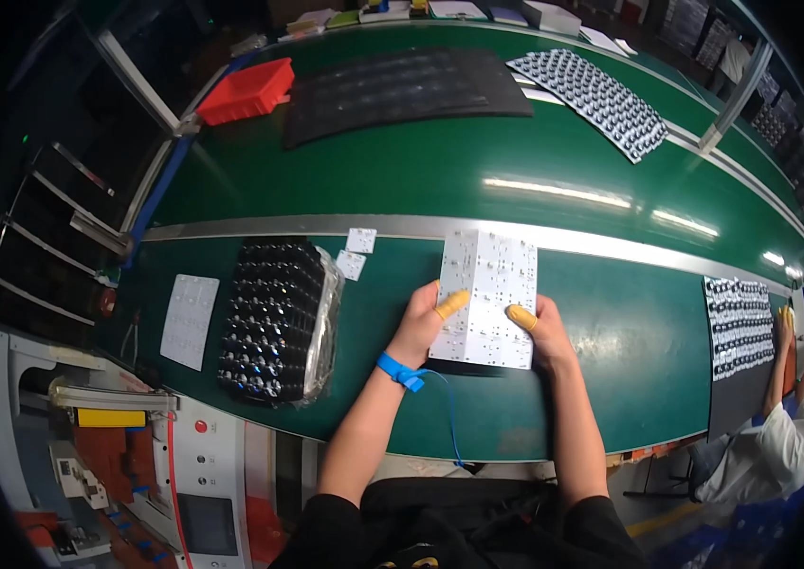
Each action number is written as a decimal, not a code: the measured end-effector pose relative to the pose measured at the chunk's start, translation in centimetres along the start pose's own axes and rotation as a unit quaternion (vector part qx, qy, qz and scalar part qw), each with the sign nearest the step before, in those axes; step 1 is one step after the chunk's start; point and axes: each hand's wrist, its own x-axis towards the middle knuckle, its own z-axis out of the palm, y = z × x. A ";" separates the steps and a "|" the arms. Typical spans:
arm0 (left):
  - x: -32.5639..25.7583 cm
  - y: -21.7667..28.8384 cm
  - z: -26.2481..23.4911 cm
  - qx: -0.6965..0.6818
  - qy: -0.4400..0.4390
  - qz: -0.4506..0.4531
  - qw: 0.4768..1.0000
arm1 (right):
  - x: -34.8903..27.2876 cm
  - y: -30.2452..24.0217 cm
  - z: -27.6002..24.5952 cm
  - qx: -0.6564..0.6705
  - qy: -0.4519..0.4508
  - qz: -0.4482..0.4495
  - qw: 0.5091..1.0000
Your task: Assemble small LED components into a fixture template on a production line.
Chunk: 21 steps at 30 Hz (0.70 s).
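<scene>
A white circuit board panel (489, 284) with small parts on its face is held up over the green workbench between both my hands. My left hand (421, 322) grips its left edge, the thumb in a yellow finger cot lying on the face. On the opposite edge my right hand (544, 332) does the same, its thumb also in a yellow cot. The fingers behind the panel are hidden. A blue wrist strap (402, 372) with a thin cord is round my left wrist. Left of my hands stands a stack of black trays (274, 318) with shiny round cups, partly wrapped in clear film.
Two small white boards (355, 254) and a white panel (190, 321) lie on the bench. Across a metal rail are a red bin (246, 92), black foam sheets (402, 95) and a studded panel (596, 100). A co-worker's hand (785, 327) is beside another studded panel (741, 327) at right.
</scene>
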 end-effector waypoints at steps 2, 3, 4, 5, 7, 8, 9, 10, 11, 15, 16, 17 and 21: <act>0.0 0.0 -0.7 0.261 0.050 0.056 0.962 | 0.8 0.7 0.0 -0.123 0.016 -0.033 0.992; 0.0 -0.4 -0.7 0.494 0.097 0.098 0.859 | 0.8 0.9 -0.4 -0.246 0.045 -0.061 0.966; -0.2 -1.1 -0.3 0.507 0.131 0.131 0.842 | 0.7 0.7 -0.1 -0.443 0.080 -0.110 0.886; -0.4 -1.4 -0.5 0.518 0.144 0.095 0.838 | 0.4 0.3 0.5 -0.452 0.093 -0.092 0.883; -0.6 -0.8 0.0 0.505 0.140 0.074 0.849 | 0.2 0.0 0.6 -0.448 0.086 -0.085 0.886; -0.7 -0.6 0.0 0.502 0.138 0.078 0.850 | 0.2 -0.1 0.8 -0.451 0.089 -0.087 0.884; -0.9 -0.3 0.1 0.513 0.141 0.070 0.844 | 0.2 -0.4 1.1 -0.471 0.090 -0.074 0.874; -1.0 -0.3 0.3 0.524 0.144 0.061 0.837 | 0.2 -0.5 1.3 -0.491 0.092 -0.059 0.864; -0.9 -0.4 0.4 0.522 0.145 0.064 0.838 | 0.2 -0.5 1.6 -0.494 0.092 -0.061 0.862; -0.7 -0.5 0.6 0.560 0.146 0.011 0.815 | 0.2 -0.2 1.7 -0.524 0.108 -0.062 0.842; -0.8 -0.4 0.5 0.566 0.148 -0.003 0.811 | 0.1 -0.8 2.0 -0.494 0.092 -0.047 0.863; -0.8 -0.2 0.3 0.567 0.149 -0.006 0.810 | 0.1 -1.3 2.2 -0.462 0.076 -0.031 0.883; -0.6 0.1 0.3 0.575 0.144 0.015 0.805 | -0.1 -1.8 2.1 -0.475 0.073 -0.002 0.877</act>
